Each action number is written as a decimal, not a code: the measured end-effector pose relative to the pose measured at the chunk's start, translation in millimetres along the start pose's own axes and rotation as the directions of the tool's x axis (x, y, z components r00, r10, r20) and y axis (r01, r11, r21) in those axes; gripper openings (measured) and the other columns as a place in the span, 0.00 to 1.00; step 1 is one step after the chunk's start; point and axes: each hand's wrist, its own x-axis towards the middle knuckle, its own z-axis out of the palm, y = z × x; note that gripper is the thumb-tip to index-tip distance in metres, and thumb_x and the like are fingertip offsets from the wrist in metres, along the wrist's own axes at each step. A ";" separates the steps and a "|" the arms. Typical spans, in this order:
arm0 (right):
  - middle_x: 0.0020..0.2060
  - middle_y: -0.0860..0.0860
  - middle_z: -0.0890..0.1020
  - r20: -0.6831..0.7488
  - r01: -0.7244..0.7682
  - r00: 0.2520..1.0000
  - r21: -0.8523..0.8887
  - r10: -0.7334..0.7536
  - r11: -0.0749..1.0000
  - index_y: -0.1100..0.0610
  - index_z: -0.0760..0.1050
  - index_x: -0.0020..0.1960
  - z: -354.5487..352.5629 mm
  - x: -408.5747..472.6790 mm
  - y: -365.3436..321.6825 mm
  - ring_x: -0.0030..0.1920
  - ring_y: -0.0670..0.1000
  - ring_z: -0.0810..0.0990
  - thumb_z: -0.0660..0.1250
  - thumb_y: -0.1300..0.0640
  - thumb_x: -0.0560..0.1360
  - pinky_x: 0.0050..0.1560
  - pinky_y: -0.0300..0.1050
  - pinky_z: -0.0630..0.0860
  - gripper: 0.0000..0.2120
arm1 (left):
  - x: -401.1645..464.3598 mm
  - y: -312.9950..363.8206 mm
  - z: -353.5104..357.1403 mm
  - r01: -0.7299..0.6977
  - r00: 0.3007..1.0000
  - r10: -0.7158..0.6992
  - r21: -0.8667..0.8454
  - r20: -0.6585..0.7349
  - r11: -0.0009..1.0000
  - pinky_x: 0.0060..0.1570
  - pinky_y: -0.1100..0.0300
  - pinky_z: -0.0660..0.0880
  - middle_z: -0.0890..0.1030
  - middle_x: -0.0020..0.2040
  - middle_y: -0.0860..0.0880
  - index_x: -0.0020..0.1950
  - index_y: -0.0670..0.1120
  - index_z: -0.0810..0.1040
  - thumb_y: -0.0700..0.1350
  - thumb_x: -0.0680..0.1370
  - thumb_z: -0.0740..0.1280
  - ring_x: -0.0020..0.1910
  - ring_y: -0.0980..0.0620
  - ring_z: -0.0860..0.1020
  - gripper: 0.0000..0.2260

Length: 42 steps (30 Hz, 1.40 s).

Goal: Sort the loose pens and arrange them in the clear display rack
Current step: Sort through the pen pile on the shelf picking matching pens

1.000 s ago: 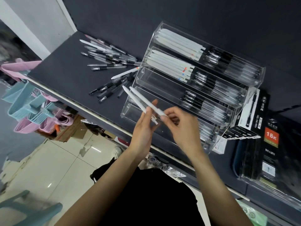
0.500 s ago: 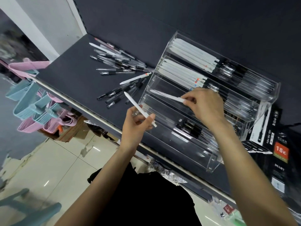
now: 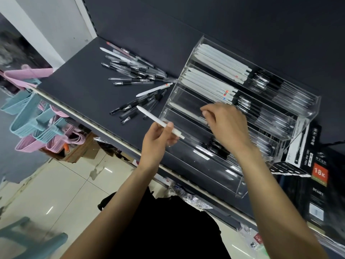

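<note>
A clear tiered display rack [image 3: 240, 190] stands on the dark shelf; its two upper tiers hold white pens on the left and black pens on the right. My left hand [image 3: 155, 142] grips a white pen [image 3: 149, 114] in front of the rack, tip pointing up-left. Over the third tier, my right hand [image 3: 226, 126] has its curled fingers on the rear end of a second white pen [image 3: 183, 110], which lies along the tier. Loose black and clear pens [image 3: 133, 74] sit scattered to the left of the rack, with one loose white pen [image 3: 155, 89] among them.
Black pen boxes [image 3: 303, 144] and stacked diary notebooks [image 3: 320, 176] crowd the rack's right side. Pink and blue baskets [image 3: 28, 116] hang below the shelf edge [image 3: 89, 121] at the left. A teal chair [image 3: 29, 238] stands on the tiled floor.
My right hand took one of the two white pens from my left hand, carried it to the rack and lowered it into the third tier. My left hand kept the other pen.
</note>
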 end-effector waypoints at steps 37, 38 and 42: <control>0.45 0.54 0.84 0.077 0.017 0.997 -0.307 0.007 0.952 0.55 0.80 0.56 8.5 2.9 13.7 0.44 0.56 0.82 0.62 0.62 0.79 0.36 0.43 0.71 0.10 | 81.1 7.5 13.2 -0.664 0.578 0.427 0.705 0.696 -0.250 0.54 0.51 0.72 0.81 0.48 0.48 0.53 0.47 0.82 0.46 0.76 0.59 0.47 0.46 0.80 0.14; 0.46 0.54 0.84 0.038 0.018 0.999 -0.286 -0.008 0.958 0.55 0.79 0.57 4.6 -0.2 9.6 0.44 0.55 0.83 0.62 0.60 0.79 0.36 0.43 0.73 0.10 | 81.9 8.5 12.2 -0.683 0.548 0.463 0.692 0.696 -0.231 0.52 0.51 0.73 0.81 0.48 0.47 0.54 0.46 0.82 0.44 0.75 0.63 0.47 0.45 0.80 0.11; 0.49 0.52 0.84 -0.230 0.087 0.970 0.000 -0.084 0.996 0.58 0.79 0.58 -6.4 -7.7 -23.7 0.43 0.50 0.83 0.64 0.60 0.78 0.39 0.38 0.73 0.11 | 75.2 30.8 -8.4 -0.802 0.439 0.689 0.597 0.577 0.012 0.50 0.54 0.75 0.81 0.49 0.45 0.55 0.41 0.80 0.37 0.76 0.66 0.48 0.46 0.77 0.09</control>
